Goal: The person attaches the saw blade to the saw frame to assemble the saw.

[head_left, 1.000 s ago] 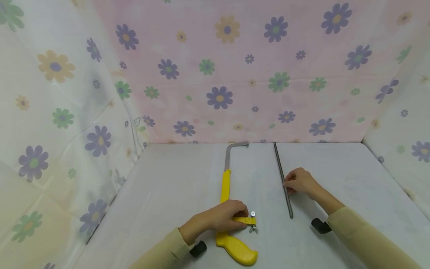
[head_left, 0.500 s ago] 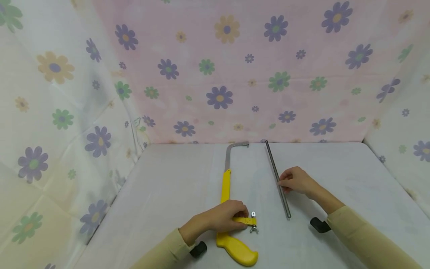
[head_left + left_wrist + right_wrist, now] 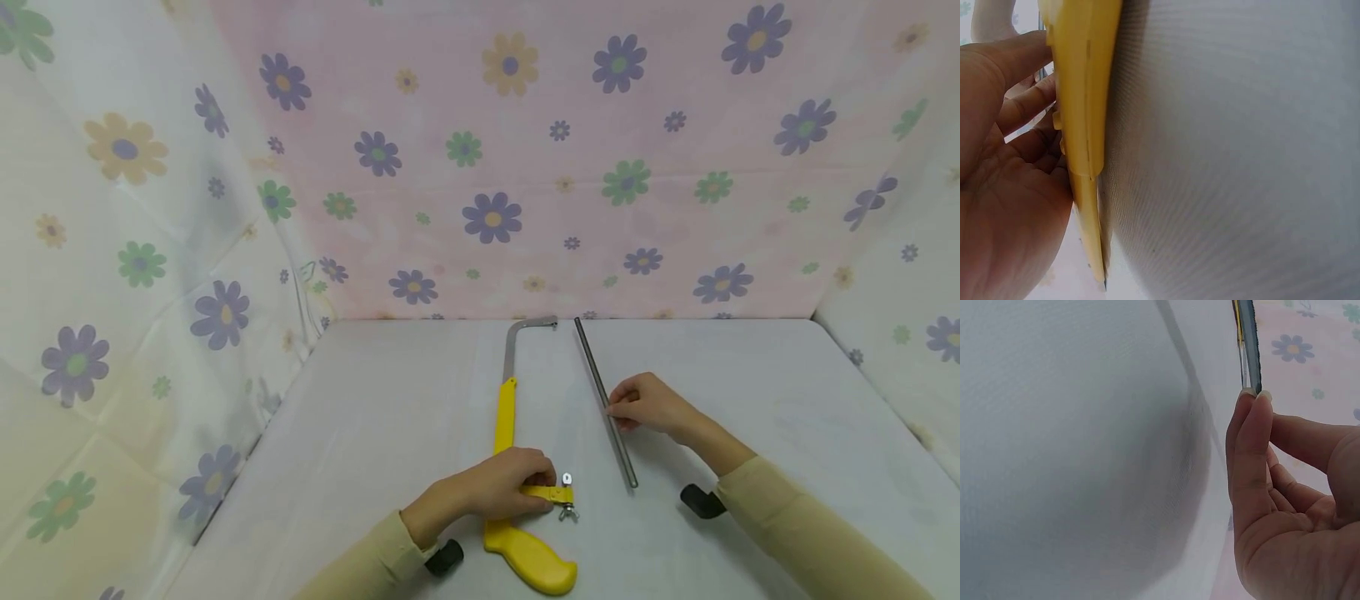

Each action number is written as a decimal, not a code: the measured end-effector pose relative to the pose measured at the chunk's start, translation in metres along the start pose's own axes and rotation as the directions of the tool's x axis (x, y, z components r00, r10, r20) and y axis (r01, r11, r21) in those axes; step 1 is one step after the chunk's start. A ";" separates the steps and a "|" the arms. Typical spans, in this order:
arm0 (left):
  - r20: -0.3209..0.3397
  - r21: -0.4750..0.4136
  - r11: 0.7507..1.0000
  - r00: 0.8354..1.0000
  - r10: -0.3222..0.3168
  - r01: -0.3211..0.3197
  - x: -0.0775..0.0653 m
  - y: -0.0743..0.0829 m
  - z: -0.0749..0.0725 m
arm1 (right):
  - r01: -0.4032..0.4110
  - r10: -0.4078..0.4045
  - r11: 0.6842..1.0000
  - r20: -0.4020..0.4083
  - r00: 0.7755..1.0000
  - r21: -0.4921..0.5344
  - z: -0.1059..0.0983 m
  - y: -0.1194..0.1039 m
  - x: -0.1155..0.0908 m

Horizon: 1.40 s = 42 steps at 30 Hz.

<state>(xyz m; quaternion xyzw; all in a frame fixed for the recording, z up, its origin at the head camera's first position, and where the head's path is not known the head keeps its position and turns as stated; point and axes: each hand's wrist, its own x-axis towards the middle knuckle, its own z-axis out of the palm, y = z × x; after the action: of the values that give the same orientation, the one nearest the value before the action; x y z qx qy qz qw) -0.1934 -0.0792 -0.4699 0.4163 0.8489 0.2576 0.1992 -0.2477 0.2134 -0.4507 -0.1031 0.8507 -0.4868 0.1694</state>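
Note:
A yellow hacksaw frame lies lengthwise on the white table, its grey hooked end far and its yellow handle near. My left hand grips the short yellow arm of the frame beside the handle; a pin and wing nut stick out past the fingertips. In the left wrist view, the fingers bend against the yellow body. To the right, my right hand pinches a long grey hacksaw blade near its middle. The right wrist view shows the toothed edge of the blade above the fingertips.
A white cloth covers the table. Flower-patterned cloth hangs behind the far edge and along both sides. A black piece sits at my left cuff, and another black piece at my right cuff.
My right hand has carried the hacksaw blade to the left, closer to the hacksaw frame. My left hand and the frame stay in place.

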 end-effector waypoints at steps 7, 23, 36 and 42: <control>-0.003 0.008 1.000 1.000 0.006 -0.006 0.000 -0.001 0.000 | -0.016 0.016 1.000 0.010 1.000 0.026 0.006 0.003 0.006; 0.000 0.008 1.000 1.000 0.019 -0.019 0.001 -0.003 0.001 | -0.014 0.011 0.997 0.037 0.999 0.074 0.015 0.002 0.016; 0.003 0.006 1.000 1.000 0.022 -0.022 0.002 -0.003 -0.001 | -0.012 0.005 0.993 0.062 0.998 0.121 0.019 -0.005 0.026; 0.006 0.006 1.000 1.000 0.018 -0.018 0.001 -0.002 -0.001 | -0.023 0.013 0.989 0.067 0.998 0.145 0.022 -0.006 0.030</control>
<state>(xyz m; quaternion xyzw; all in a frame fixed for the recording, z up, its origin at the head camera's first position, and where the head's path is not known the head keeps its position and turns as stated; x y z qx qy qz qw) -0.1957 -0.0795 -0.4706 0.4252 0.8453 0.2555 0.1983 -0.2671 0.1827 -0.4618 -0.0989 0.8078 -0.5422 0.2089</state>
